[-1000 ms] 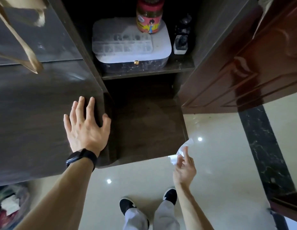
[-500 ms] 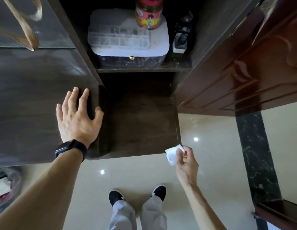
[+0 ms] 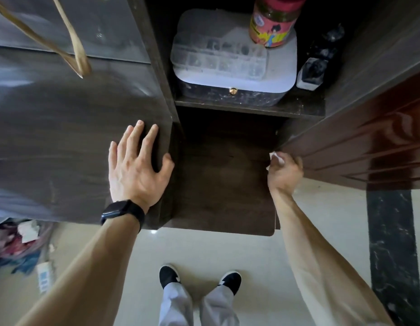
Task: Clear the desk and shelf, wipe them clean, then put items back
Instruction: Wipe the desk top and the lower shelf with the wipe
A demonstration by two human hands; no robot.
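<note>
Cream glossy floor tiles (image 3: 321, 220) crossed by one black marble-veined strip (image 3: 392, 255) lie below a dark, wood-grain desk (image 3: 63, 149). Its top has a dull, streaky sheen.

The left hand (image 3: 136, 170) lies flat on the desk top near its right edge, fingers spread and straight, grasping nothing; a black watch (image 3: 120, 211) with a matte band sits on the wrist. The right hand (image 3: 284, 172) is clenched around a small crumpled white tissue (image 3: 276, 158), held at the right side of the low shelf board (image 3: 223, 196), against the edge of a glossy reddish panelled door (image 3: 368, 142).

On the upper shelf (image 3: 251, 107) stands one rounded box (image 3: 232, 90) with a white lid, speckled dark sides and a single gold knob. On its lid rest one clear gridded organiser (image 3: 218, 57) and one jar (image 3: 272, 24) with a pink and yellow label showing a cartoon figure (the lettering is too blurred to read). Beside the box is one small black-and-white object (image 3: 312, 74), its shape unclear.

Tan straps (image 3: 72, 43) hang over the desk top at upper left. Two black shoes (image 3: 167, 276) show below, with pale grey trousers.
</note>
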